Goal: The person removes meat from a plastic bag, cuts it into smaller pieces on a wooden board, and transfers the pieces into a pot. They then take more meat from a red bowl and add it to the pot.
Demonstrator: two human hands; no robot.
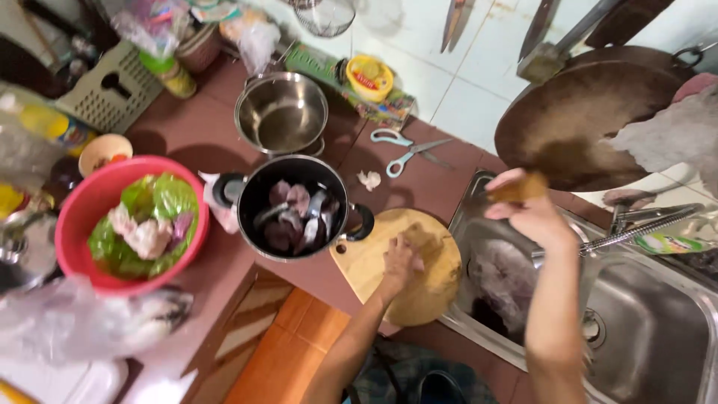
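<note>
While left hand (402, 262) presses flat, open, on cutting board (400, 265), your right hand (527, 209) pinches soft brown sponge (520, 188), centre-right; light, squashy, grip its middle.

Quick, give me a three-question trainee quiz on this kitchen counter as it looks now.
1. True or false: the left hand rests on the round cutting board.
2. What lies in the black pot? A) fish pieces B) rice C) noodles
3. Which hand is raised over the sink, and what is in its grip?

Key: 1 true. 2 A. 3 The right hand, holding a small brown piece.
</note>
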